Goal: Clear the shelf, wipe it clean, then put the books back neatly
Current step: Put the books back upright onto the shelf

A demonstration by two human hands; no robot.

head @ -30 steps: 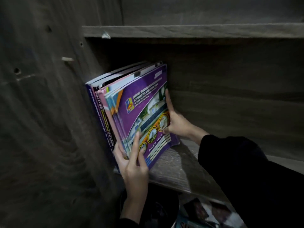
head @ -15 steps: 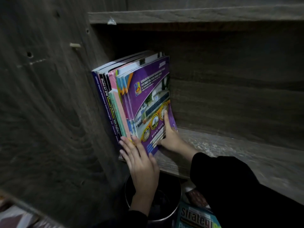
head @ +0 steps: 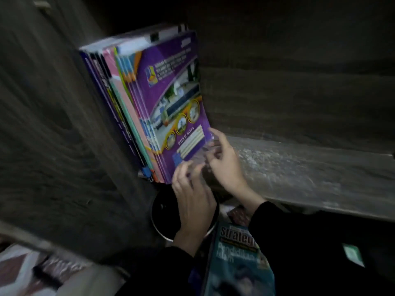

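A stack of thin books (head: 128, 99) stands leaning against the shelf's left side wall (head: 53, 146), with a purple notebook (head: 168, 86) as its front cover. My left hand (head: 192, 195) reaches up from below, and its loosely bent fingers touch the purple notebook's bottom edge. From the right, my right hand (head: 224, 161) touches that notebook's lower right corner with its fingertips. Both hands are blurred. The wooden shelf board (head: 299, 167) stretches bare and pale to the right of the books.
Below the shelf edge sits a round black container with a metal rim (head: 162, 212), partly behind my left hand. A teal book with the word "Strategi" (head: 235, 255) lies lower down beside my dark sleeve. Patterned fabric (head: 17, 265) shows at the bottom left.
The view has dipped and moved closer. My right hand slid down from the cover's middle to its lower right corner. My left hand shifted right, from the spines to the bottom edge.
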